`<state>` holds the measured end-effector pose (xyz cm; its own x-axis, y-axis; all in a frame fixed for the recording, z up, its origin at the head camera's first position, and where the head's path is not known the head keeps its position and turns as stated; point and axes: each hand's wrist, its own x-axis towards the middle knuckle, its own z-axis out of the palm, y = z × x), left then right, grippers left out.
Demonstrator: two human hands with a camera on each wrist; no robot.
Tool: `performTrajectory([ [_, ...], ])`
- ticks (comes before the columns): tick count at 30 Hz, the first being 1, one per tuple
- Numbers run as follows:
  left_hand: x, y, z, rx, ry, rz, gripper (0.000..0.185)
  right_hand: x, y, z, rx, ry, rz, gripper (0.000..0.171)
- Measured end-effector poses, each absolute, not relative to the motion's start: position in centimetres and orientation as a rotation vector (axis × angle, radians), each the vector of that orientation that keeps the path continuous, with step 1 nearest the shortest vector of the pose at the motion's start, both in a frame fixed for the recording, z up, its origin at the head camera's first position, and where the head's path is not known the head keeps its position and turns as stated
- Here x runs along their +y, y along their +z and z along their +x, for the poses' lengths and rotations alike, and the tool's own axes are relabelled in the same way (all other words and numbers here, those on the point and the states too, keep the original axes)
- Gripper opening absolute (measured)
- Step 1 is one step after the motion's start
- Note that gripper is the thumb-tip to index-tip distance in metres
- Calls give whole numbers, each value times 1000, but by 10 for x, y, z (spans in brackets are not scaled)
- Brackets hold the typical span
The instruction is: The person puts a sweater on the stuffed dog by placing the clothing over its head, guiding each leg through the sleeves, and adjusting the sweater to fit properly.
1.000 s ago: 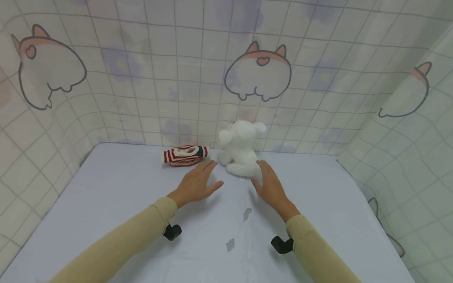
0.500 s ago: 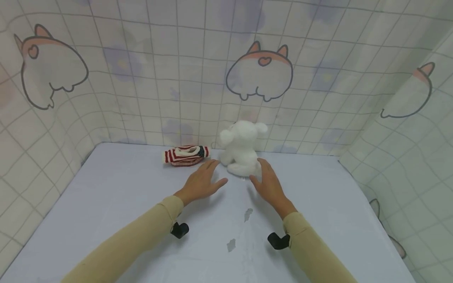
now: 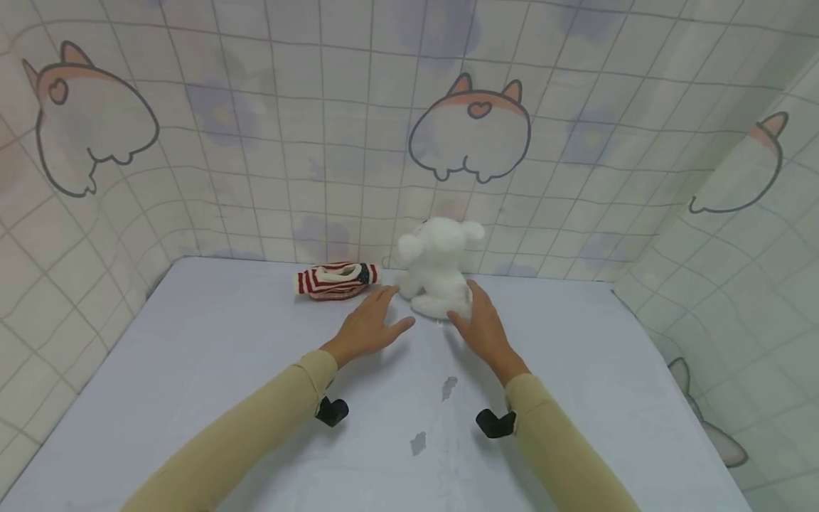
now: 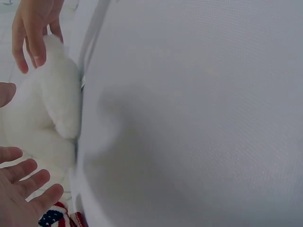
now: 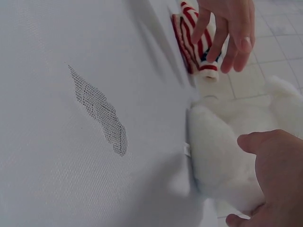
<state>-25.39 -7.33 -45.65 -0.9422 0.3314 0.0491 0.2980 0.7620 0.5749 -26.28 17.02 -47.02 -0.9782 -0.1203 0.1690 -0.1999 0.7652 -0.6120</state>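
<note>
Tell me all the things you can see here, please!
Plush toy: one, white and fluffy, sitting at the back of the table against the wall, between the two hands.
Striped cloth piece: one, red and white with a dark blue patch, lying on the table just left of the plush toy.
Table: one, pale lavender-white cover, with two small grey worn spots near the middle front.
Wall cover: cream with a grid pattern and cartoon animal drawings, on three sides of the table.
Wrist camera mounts: two, black, one under each wrist.
Sleeves: two, beige, one on each arm.
Left hand: one, fingers straight, beside the plush toy's left side.
Right hand: one, fingers straight, against the plush toy's right side.
</note>
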Motion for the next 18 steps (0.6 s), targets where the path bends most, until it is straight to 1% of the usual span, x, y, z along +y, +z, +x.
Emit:
performTrajectory([
  [11, -78, -457, -260, 2806, 975, 477, 76, 165, -476, -281, -2869, 1008, 257, 80],
  [18, -77, -460, -263, 2737, 1026, 483, 75, 159, -479, -292, -2898, 1059, 205, 83],
])
